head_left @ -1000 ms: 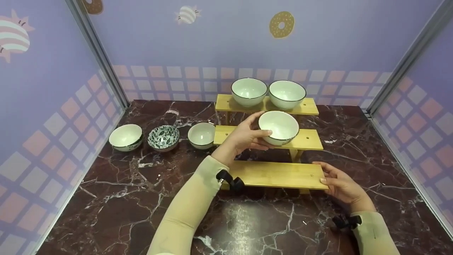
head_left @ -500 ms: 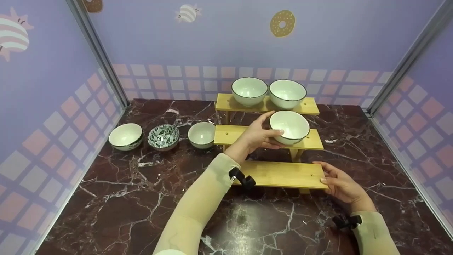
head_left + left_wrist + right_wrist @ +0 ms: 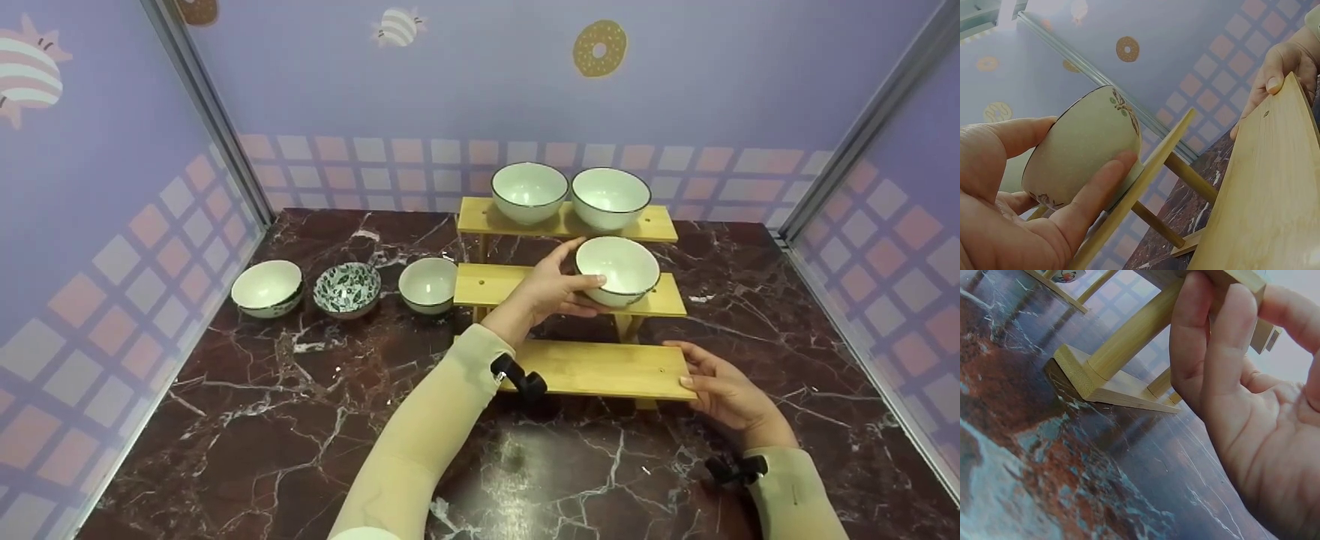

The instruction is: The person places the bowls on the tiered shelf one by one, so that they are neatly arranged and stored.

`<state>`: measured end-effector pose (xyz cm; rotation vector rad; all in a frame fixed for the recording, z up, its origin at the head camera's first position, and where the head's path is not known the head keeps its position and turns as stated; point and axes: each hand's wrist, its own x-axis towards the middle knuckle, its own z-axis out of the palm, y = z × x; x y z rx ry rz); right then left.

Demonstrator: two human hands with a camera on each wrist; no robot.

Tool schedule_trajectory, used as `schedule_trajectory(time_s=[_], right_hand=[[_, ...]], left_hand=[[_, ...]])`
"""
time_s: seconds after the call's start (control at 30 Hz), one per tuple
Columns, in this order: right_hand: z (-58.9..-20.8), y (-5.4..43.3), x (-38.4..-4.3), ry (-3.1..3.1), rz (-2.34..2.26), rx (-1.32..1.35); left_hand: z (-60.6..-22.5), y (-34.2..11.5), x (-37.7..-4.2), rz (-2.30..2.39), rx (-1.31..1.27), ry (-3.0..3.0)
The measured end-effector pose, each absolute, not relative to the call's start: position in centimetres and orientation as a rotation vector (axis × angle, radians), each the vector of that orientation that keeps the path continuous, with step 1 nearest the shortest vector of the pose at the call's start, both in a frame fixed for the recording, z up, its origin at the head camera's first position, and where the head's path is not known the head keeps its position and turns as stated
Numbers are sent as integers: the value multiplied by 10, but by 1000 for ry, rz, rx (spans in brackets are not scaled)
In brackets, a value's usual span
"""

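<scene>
My left hand [image 3: 559,289] grips a white bowl [image 3: 619,270] by its left side, thumb at the rim and fingers around the wall. The bowl is at the right part of the middle tier [image 3: 502,283] of a wooden three-tier rack. In the left wrist view the bowl [image 3: 1084,146] shows a dark rim and small painted flowers, its foot right at the board. My right hand [image 3: 724,390] pinches the right end of the lowest tier [image 3: 600,367], thumb on top and fingers underneath. From the right wrist, a round rack leg [image 3: 1134,332] shows beside these fingers.
Two white bowls, one left [image 3: 529,193] and one right [image 3: 611,199], stand on the top tier. Left of the rack on the dark marble table [image 3: 247,420] are a white bowl [image 3: 266,289], a green-patterned bowl [image 3: 346,290] and another white bowl [image 3: 427,285]. Patterned walls enclose the table.
My left hand has carried the white bowl to the right along the middle tier, slowing and lowering slightly at the end. My right hand keeps its hold on the lowest tier.
</scene>
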<state>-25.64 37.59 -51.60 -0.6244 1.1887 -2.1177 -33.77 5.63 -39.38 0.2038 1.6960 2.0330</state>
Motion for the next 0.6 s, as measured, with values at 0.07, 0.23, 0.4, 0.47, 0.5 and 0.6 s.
schedule_trajectory(time_s=[0.07, 0.23, 0.4, 0.47, 0.5, 0.6], right_hand=[[-516, 376, -256, 1201, -2118, -618], [-516, 376, -256, 1217, -2121, -611], [-516, 377, -256, 1221, -2116, -619], [-516, 377, -256, 1222, -2116, -617], [-516, 377, -256, 1222, -2116, -616], [-516, 377, -256, 1209, -2117, -618]], left_hand=[[-394, 56, -338, 2029, 205, 1690], [-395, 55, -338, 2022, 210, 1669], [-394, 56, -338, 2017, 211, 1655], [-394, 56, -338, 2015, 212, 1649], [-394, 56, -338, 2015, 213, 1644], [-394, 55, -338, 2011, 218, 1635]])
